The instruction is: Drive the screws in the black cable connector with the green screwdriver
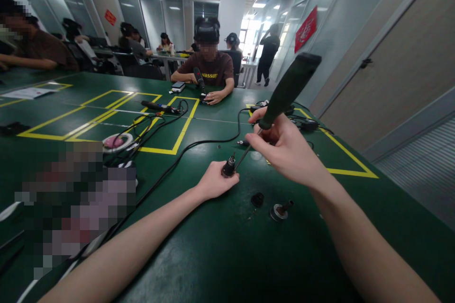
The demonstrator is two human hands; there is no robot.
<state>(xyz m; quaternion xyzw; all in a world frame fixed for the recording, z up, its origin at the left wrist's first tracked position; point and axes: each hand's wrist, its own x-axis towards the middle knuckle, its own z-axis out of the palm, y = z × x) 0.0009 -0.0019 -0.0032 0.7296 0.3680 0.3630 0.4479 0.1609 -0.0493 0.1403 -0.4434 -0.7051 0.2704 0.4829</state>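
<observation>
My left hand is closed round a small black cylindrical part with a metal top and a thin tip pointing up. In my right hand is a screwdriver, its dark green handle tilted up to the right. The shaft slants down to the left, and its lower end meets the side of the black part near my left fingers; the exact contact is hidden. On the table nearer me lie a small black ring-like piece and a round metal part with a dark stem.
Black cables cross the green table. A soldering-iron-like tool and a white tape roll lie left. Opposite sits a person holding a tool. Pixelated items cover the near left.
</observation>
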